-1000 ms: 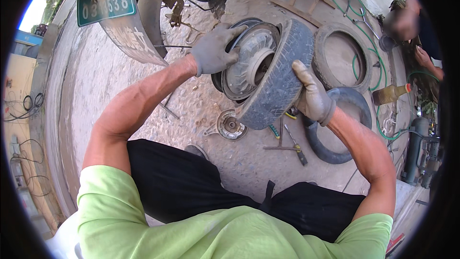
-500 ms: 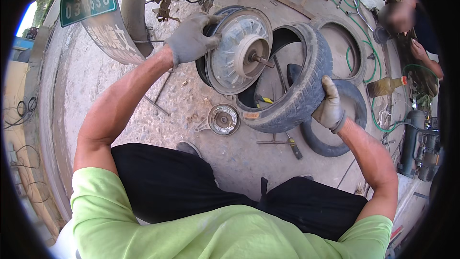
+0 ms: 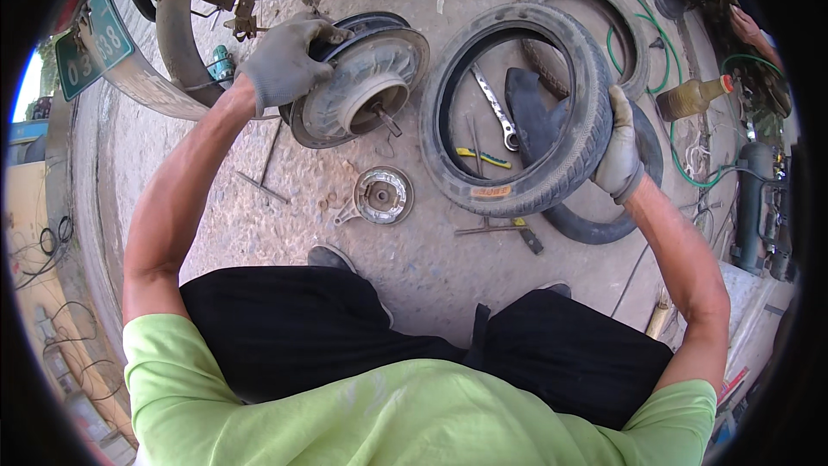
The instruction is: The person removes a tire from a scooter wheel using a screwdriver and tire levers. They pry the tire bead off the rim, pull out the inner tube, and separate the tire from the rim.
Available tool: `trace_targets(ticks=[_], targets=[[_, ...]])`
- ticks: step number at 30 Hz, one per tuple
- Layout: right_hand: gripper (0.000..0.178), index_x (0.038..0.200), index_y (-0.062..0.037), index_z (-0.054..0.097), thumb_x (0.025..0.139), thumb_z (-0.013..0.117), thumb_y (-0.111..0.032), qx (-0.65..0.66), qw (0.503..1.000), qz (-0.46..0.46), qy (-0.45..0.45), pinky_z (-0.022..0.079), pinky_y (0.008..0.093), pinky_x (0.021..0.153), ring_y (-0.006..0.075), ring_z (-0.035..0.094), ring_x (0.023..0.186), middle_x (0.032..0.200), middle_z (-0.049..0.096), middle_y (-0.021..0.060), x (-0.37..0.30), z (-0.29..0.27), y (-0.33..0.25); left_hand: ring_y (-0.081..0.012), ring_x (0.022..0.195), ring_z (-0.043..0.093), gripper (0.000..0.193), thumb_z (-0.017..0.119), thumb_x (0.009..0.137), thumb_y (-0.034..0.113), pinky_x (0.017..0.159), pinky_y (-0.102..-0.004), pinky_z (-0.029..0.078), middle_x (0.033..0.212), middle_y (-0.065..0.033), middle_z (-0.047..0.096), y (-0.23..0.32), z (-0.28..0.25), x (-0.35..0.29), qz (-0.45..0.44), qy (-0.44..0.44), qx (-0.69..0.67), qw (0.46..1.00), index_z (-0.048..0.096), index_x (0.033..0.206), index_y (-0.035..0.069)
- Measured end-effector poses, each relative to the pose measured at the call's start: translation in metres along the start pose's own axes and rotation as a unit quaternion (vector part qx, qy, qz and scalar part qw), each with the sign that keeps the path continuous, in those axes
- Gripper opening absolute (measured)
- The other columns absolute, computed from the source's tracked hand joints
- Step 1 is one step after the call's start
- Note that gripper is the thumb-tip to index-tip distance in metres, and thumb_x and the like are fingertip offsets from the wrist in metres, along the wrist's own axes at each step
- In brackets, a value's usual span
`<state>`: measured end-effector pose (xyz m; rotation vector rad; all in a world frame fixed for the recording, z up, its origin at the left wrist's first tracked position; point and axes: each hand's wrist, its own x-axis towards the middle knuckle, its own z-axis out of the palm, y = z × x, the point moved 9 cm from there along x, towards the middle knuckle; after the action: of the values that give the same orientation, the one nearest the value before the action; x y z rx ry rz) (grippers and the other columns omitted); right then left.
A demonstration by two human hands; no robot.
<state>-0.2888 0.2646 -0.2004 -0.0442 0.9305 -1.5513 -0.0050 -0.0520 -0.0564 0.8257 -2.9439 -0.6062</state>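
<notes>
My left hand point(image 3: 289, 65), in a grey work glove, grips the rim edge of a hub-motor wheel point(image 3: 392, 52). The wheel is tilted, its axle stub pointing toward me. In my gloved right hand point(image 3: 623, 151) is a black tyre point(image 3: 591, 112), held by its tread on the right side, with the fingertips partly hidden. Tyre and wheel are apart, with a gap of ground between them. Through the tyre's opening show a ratchet wrench point(image 3: 496, 108), a yellow-handled tool point(image 3: 483, 158) and part of a black inner tube point(image 3: 526, 108).
Below the wheel lies a round brake plate point(image 3: 382, 196). A second tyre point(image 3: 638, 43), a black rubber ring point(image 3: 595, 226), a bottle point(image 3: 690, 100) and a green hose point(image 3: 681, 181) lie right. A vehicle's rear fender point(image 3: 147, 91) stands upper left. Another person's hand point(image 3: 749, 26) shows upper right.
The tyre has come away from the wheel and now shows its open ring more fully. My left hand has shifted the wheel to the left and tipped it; the right hand still holds the tyre.
</notes>
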Motion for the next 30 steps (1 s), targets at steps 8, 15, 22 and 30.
trace_targets(ticks=[8, 15, 22, 30], targets=[[0.054, 0.137, -0.004, 0.071, 0.111, 0.058, -0.05, 0.026, 0.996, -0.017, -0.085, 0.068, 0.0403, 0.092, 0.0234, 0.08, 0.1, 0.119, 0.081, 0.0125, 0.005, 0.06, -0.008, -0.032, 0.117, 0.072, 0.053, 0.079, 0.084, 0.008, 0.107, -0.0394, 0.056, 0.129, -0.0194, 0.071, -0.022, -0.007, -0.007, -0.031, 0.007, 0.053, 0.998, 0.072, 0.136, 0.002], [0.042, 0.134, -0.0076, 0.073, 0.11, 0.063, -0.041, 0.038, 0.987, 0.0, -0.157, 0.067, 0.0376, 0.093, 0.0203, 0.08, 0.1, 0.119, 0.081, 0.0092, -0.011, 0.127, -0.037, -0.034, 0.114, 0.07, 0.045, 0.079, 0.084, 0.01, 0.104, -0.0408, 0.056, 0.122, -0.0171, 0.068, 0.019, 0.009, -0.032, 0.043, 0.011, 0.015, 0.999, 0.074, 0.129, 0.005], [0.042, 0.136, -0.0062, 0.071, 0.111, 0.062, -0.039, 0.026, 0.971, -0.059, -0.228, 0.065, 0.0413, 0.1, 0.0236, 0.079, 0.11, 0.125, 0.08, 0.012, -0.028, 0.178, -0.058, -0.0351, 0.117, 0.068, 0.043, 0.08, 0.085, 0.017, 0.103, -0.0439, 0.055, 0.122, -0.0176, 0.069, 0.015, 0.006, -0.045, 0.063, 0.02, 0.049, 0.997, 0.074, 0.126, 0.003], [0.04, 0.143, -0.007, 0.067, 0.114, 0.057, -0.032, 0.031, 0.96, -0.155, -0.233, 0.064, 0.0461, 0.106, 0.0277, 0.077, 0.118, 0.135, 0.076, 0.013, -0.03, 0.179, -0.101, -0.0355, 0.116, 0.07, 0.046, 0.078, 0.093, 0.029, 0.102, -0.0426, 0.056, 0.126, -0.0206, 0.069, 0.026, -0.011, -0.048, 0.105, 0.081, 0.055, 0.99, 0.072, 0.13, 0.002]])
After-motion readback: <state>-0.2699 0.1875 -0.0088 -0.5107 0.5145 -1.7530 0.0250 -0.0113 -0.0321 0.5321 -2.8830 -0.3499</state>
